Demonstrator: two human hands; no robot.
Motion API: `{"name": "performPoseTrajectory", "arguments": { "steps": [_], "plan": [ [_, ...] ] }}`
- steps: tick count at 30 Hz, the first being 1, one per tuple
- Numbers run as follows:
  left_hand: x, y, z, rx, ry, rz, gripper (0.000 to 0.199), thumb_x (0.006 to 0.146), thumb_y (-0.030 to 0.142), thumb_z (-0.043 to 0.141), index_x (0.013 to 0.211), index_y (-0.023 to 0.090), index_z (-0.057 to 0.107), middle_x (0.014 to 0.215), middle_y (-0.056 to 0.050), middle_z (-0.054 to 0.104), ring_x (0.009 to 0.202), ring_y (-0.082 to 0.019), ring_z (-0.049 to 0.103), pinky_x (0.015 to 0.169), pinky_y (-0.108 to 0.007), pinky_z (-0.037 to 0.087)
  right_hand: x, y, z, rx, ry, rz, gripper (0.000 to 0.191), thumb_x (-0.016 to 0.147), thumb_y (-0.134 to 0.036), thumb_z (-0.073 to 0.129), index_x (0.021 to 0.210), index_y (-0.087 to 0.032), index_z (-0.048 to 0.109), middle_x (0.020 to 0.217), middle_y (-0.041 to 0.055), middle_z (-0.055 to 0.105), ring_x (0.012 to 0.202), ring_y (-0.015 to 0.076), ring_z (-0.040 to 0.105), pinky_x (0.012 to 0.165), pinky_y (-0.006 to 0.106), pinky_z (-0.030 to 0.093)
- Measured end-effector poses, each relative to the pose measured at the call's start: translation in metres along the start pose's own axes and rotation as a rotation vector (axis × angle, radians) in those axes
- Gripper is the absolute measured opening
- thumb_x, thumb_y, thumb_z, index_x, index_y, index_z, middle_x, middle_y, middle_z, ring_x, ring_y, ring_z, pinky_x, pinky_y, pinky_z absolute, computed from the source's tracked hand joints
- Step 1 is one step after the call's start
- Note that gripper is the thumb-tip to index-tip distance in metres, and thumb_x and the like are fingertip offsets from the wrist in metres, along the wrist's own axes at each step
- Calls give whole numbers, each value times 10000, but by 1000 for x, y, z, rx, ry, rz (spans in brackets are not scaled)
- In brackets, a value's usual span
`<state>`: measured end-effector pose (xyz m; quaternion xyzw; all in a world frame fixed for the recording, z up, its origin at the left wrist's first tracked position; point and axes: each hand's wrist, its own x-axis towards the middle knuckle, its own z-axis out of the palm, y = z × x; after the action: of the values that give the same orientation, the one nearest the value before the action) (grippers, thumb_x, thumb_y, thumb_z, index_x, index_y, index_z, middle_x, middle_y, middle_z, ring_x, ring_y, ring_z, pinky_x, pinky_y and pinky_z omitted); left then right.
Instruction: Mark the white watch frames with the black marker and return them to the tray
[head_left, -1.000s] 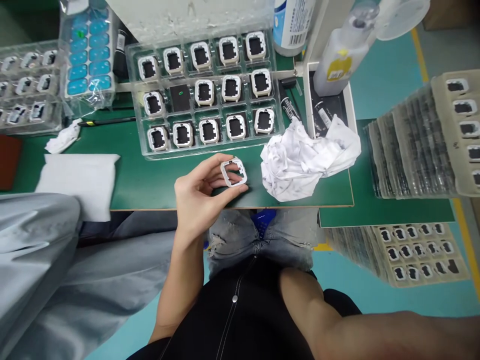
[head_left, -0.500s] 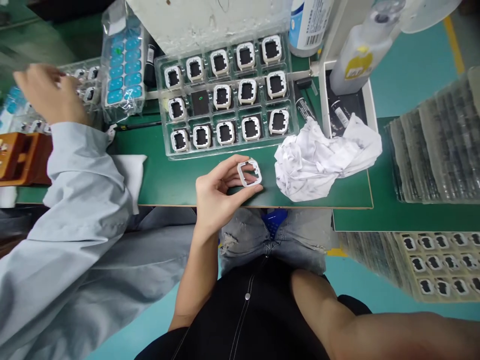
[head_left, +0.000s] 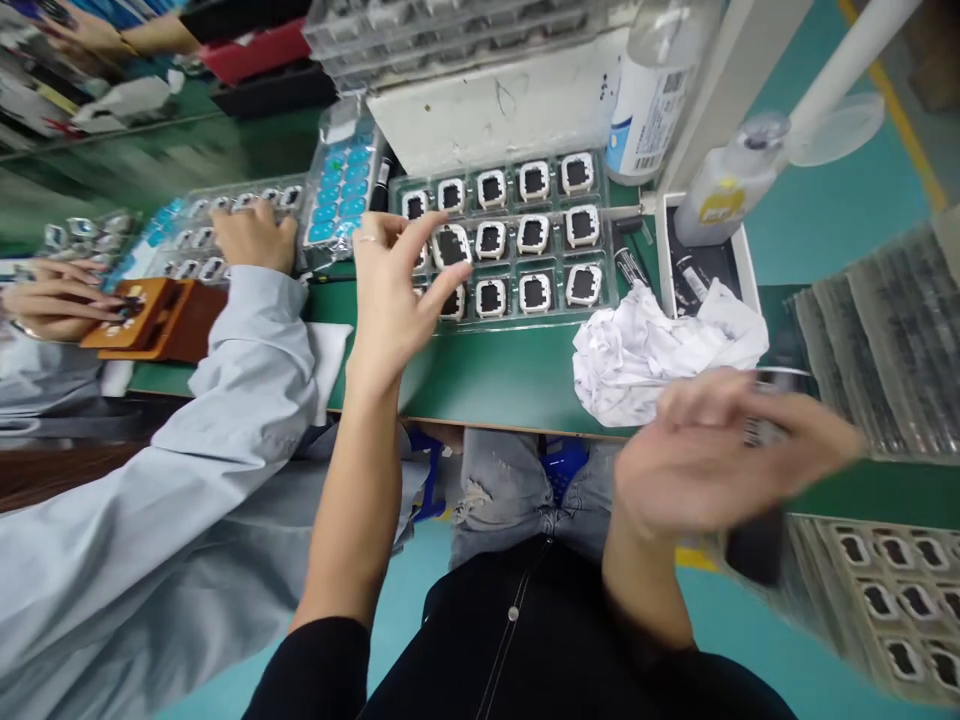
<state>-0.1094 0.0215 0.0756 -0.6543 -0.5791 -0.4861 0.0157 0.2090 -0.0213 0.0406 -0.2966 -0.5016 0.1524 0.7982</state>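
My left hand [head_left: 394,290] is over the left part of the clear tray [head_left: 517,322]. Its thumb and fingertips pinch a white square frame [head_left: 452,247] at a compartment in the middle row. Other white frames [head_left: 534,235] with dark centres sit around it in the tray. To the right, my right hand [head_left: 720,455] is smeared by motion, its fingers closed round a dark object [head_left: 756,548]. That object is blurred and partly hidden by the hand.
Crumpled white cloth [head_left: 637,350] lies right of the tray, near a white box [head_left: 750,270] with a bottle [head_left: 724,195]. Stacked trays [head_left: 885,330] stand at far right. On the left, a co-worker's hand [head_left: 259,238] and sleeve are near a blue-filled pack [head_left: 339,195] and an orange fixture [head_left: 176,320].
My left hand has moved up and left with the white frame, to the compartment that was vacant. My right hand has come into view with a dark object. The camera view has shifted.
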Motion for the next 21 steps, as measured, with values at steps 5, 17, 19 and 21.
{"name": "performPoseTrajectory", "arguments": {
  "steps": [5,17,19,21],
  "plan": [
    [36,-26,-3,488,-244,-30,643,1119,594,683,1619,190,666,1657,-245,507,1601,-519,399,1370,-775,262,-22,28,32,199,54,98,273,1127,-456,720,1018,-217,794,733,-1,524,642,143,531,615,308,401],
    [97,-8,35,525,-556,178,449,888,366,957,1283,179,854,1390,-207,659,1448,-516,542,1271,-757,425,-22,26,25,278,71,160,179,1047,-335,750,1007,-194,852,679,-4,517,595,127,494,559,285,344],
    [107,-16,36,510,-594,230,453,872,374,970,1271,189,864,1386,-190,674,1443,-496,556,1280,-742,421,-22,27,25,284,74,150,172,1038,-324,750,1005,-188,850,691,2,537,594,124,497,551,279,339],
    [117,-20,35,487,-624,297,441,862,385,965,1252,199,873,1389,-176,691,1421,-468,585,1279,-710,437,-21,27,23,293,65,152,169,1033,-322,753,1000,-186,846,692,2,538,592,125,503,547,276,339]
  ]
}}
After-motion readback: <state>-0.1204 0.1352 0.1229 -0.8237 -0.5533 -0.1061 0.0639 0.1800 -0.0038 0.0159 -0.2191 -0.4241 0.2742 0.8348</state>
